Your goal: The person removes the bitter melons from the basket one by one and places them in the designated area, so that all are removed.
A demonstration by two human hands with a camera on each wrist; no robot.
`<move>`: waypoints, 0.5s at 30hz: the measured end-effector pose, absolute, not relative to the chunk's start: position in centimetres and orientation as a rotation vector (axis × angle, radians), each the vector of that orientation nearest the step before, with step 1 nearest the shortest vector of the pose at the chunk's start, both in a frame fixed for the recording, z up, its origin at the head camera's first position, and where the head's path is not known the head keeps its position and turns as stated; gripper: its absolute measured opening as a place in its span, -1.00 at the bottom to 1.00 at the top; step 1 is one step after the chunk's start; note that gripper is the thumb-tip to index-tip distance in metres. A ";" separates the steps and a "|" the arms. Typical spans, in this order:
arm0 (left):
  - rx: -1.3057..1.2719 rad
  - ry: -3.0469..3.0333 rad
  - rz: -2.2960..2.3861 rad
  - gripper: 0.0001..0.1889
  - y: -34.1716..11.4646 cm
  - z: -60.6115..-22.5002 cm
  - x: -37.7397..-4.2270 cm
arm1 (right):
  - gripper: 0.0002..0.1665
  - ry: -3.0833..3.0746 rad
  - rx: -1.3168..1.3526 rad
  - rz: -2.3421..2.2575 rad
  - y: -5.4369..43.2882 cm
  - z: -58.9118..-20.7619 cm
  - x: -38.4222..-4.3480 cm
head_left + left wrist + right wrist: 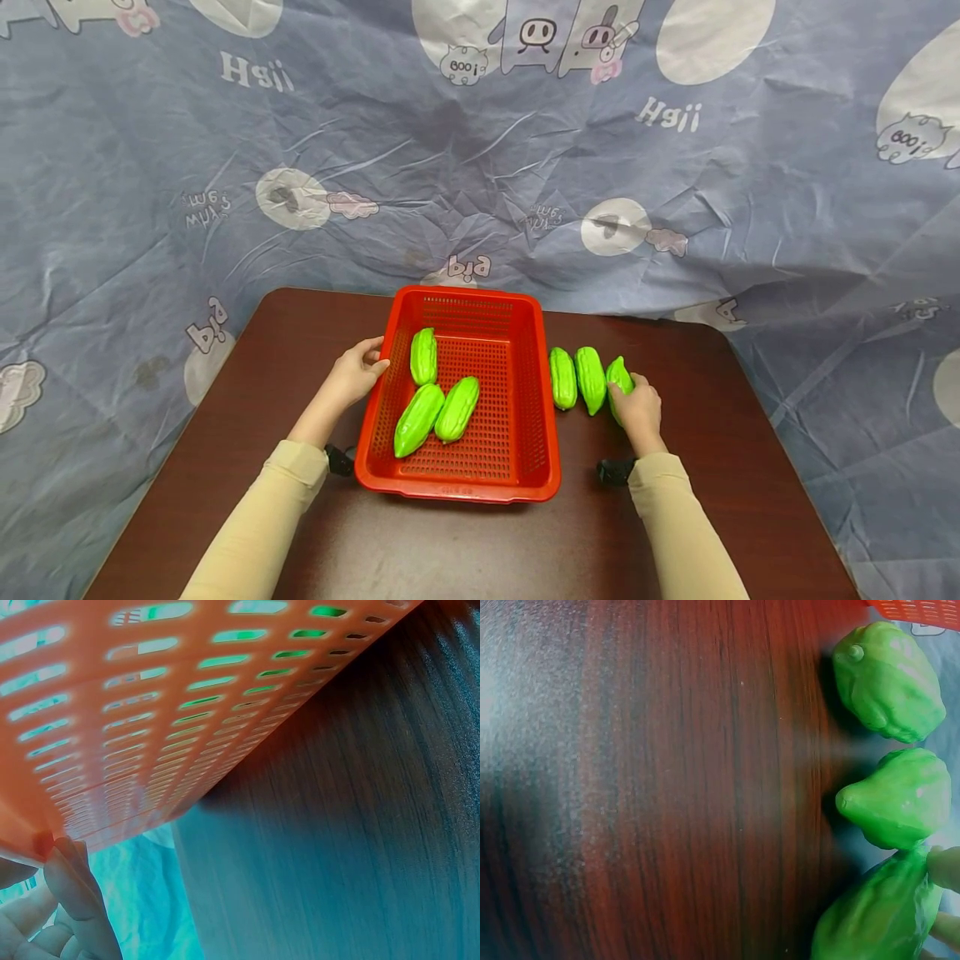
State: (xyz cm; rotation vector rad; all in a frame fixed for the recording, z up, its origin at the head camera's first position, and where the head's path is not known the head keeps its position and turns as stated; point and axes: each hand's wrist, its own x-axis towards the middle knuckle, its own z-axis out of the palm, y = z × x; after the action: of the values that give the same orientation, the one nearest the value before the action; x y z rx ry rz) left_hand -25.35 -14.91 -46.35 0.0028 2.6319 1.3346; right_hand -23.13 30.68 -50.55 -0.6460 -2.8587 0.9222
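Observation:
My left hand (357, 372) pinches the left rim of a red plastic basket (457, 490); in the left wrist view the fingertips (66, 862) meet that rim. Inside the basket lie three bright green, ridged bitter melons, one farther back (423, 357), one in front of it (418, 421) and one beside that (457, 409). To the basket's right, my right hand (639, 410) grips the rightmost bitter melon (877, 919) of a row of three, partly covering it. Its two neighbours, a middle bitter melon (591, 379) and one nearest the basket (563, 379), lie on the table.
The dark brown wooden table (480, 554) carries everything. A blue-grey cloth (420, 167) with cartoon prints hangs behind it and along its sides. Each wrist bears a small black camera, such as the right wrist's camera (615, 472).

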 end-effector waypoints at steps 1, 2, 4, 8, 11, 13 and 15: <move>0.002 2.632 1.335 -0.43 -14.9 -46.3 -25.3 | -0.29 -2.852 -0.644 0.928 30.7 -50.6 -23.1; 0.002 2.630 1.336 -0.43 -14.9 -46.3 -25.4 | -0.29 -2.848 -0.640 0.931 30.7 -50.6 -23.1; 0.003 2.631 1.340 -0.43 -14.9 -46.3 -25.4 | -0.29 -2.843 -0.636 0.936 30.7 -50.6 -23.1; 0.005 2.632 1.348 -0.43 -14.8 -46.3 -25.4 | -0.28 -2.848 -0.642 0.948 30.7 -50.6 -23.1; 0.003 2.631 1.349 -0.43 -14.8 -46.4 -25.4 | -0.26 -2.850 -0.652 0.962 30.8 -50.6 -23.0; 0.000 2.631 1.346 -0.43 -14.9 -46.4 -25.4 | -0.25 -2.848 -0.652 0.967 30.8 -50.6 -23.0; -0.001 2.634 1.339 -0.43 -14.9 -46.4 -25.4 | -0.25 -2.835 -0.642 0.966 30.8 -50.5 -22.9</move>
State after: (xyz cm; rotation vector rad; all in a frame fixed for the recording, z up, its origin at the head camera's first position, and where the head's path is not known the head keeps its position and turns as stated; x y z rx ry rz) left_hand -25.36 -14.89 -46.40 -0.0005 2.6336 1.3386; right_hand -22.90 30.76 -50.50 -0.6423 -2.8346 0.9655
